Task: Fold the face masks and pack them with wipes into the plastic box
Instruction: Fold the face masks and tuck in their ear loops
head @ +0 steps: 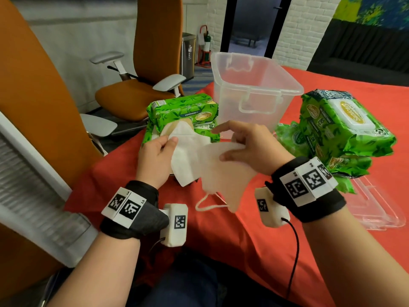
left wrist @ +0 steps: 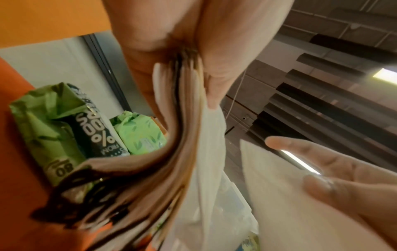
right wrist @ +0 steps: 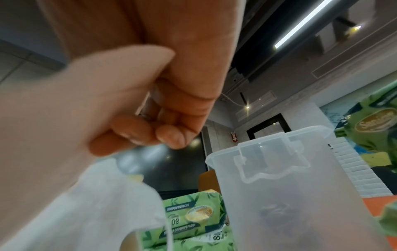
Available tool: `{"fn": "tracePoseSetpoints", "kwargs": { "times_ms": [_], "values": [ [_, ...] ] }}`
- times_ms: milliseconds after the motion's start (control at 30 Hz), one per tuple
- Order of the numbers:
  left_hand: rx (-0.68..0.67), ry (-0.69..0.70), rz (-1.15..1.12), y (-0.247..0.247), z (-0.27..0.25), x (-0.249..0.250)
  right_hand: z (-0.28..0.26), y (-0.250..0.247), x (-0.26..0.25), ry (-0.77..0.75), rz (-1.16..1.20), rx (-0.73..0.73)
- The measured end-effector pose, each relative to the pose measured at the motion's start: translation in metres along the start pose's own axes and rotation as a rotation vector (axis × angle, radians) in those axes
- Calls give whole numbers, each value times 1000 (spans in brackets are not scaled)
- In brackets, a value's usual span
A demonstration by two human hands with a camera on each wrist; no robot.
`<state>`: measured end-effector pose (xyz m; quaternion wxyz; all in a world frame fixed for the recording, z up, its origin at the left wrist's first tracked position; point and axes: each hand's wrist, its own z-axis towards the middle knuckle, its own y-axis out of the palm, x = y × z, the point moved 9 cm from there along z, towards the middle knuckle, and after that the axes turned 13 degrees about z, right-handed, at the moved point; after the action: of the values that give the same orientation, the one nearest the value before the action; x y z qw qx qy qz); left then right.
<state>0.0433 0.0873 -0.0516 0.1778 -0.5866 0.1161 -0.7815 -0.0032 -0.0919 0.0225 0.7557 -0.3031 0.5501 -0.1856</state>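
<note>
My left hand (head: 158, 149) grips a stack of white folded face masks (head: 188, 160) above the red table; in the left wrist view the mask stack (left wrist: 178, 135) runs down from the left hand (left wrist: 193, 59). My right hand (head: 245, 147) pinches a single cream-white face mask (head: 223, 176) just right of the stack, its ear loop (head: 207, 204) dangling. In the right wrist view the right hand (right wrist: 167, 105) has curled fingers on the single mask (right wrist: 64, 152). The clear plastic box (head: 254, 85) (right wrist: 290, 195) stands open behind the hands.
Green wipe packs (head: 183, 114) lie left of the box, and a taller pile of wipe packs (head: 340, 131) sits at the right. The clear box lid (head: 376, 209) lies flat at the right near edge. Orange office chairs (head: 141, 94) stand left of the table (head: 232, 251).
</note>
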Motion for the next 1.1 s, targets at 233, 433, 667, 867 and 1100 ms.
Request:
{"fn": "tracePoseSetpoints", "kwargs": {
  "times_ms": [233, 433, 667, 867, 1100],
  "values": [
    [-353, -6, -233, 44, -29, 28, 1, 21, 6, 7, 4, -40],
    [-274, -35, -222, 41, -26, 20, -2, 1, 22, 57, 66, 129],
    [-215, -48, -256, 34, -21, 20, -10, -9, 41, 47, 795, 321],
    [-231, -31, -269, 28, -20, 22, -4, 10, 31, 101, 748, 88],
    [-357, -21, -323, 45, -31, 32, 5, 11, 25, 109, 476, 176]
  ]
}}
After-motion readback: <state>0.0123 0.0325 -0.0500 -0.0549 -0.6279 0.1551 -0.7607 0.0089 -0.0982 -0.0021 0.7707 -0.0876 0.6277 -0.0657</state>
